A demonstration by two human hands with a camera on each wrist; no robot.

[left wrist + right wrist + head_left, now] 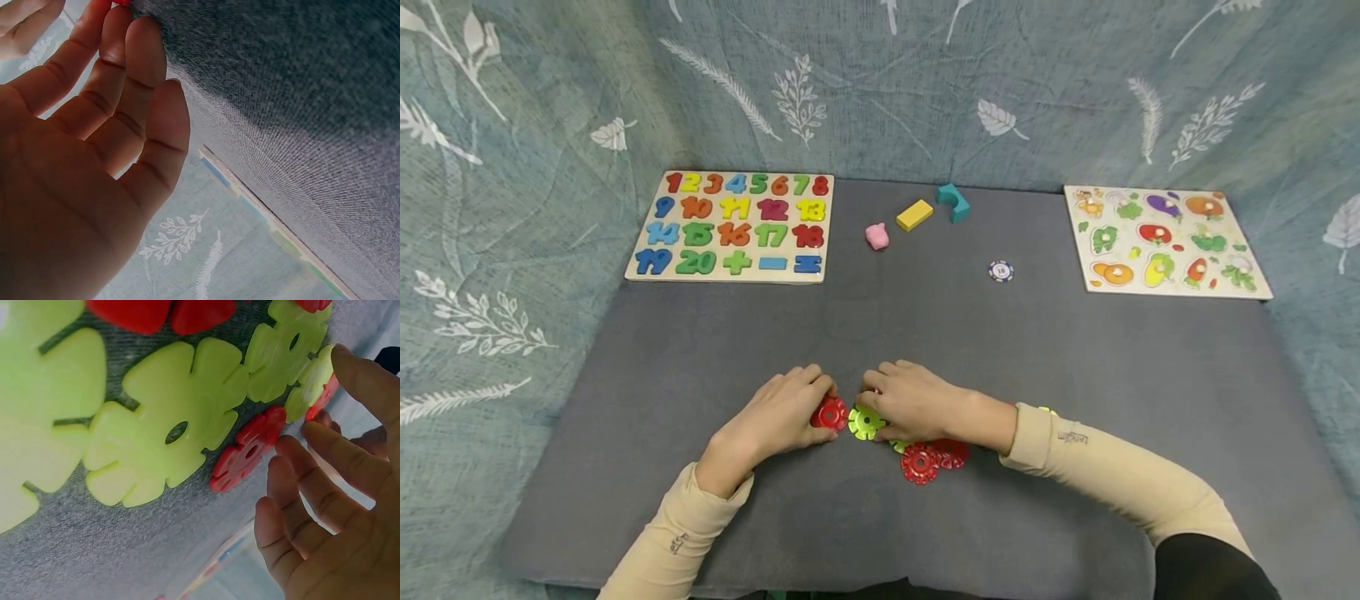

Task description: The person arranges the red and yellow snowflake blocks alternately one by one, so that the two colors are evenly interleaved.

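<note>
So the red notched disc (831, 419) sits right between the two hands, edge to edge or nearly so with a lime-green one (861, 426); left hand (782, 410) grips the red between thumb and fingers, right hand (921, 402) pinches the green; more red discs (920, 463) lie on the grey tabletop (820, 517) just nearside of the right hand; both hands are backs-up, fingers bent and facing each other, forearms slanting in from the near corners

Seemingly a play area, grey cloth-covered table (1000, 533), leaf-print fabric (880, 100) behind, number puzzle (730, 221), vegetable puzzle (1127, 242)
</note>
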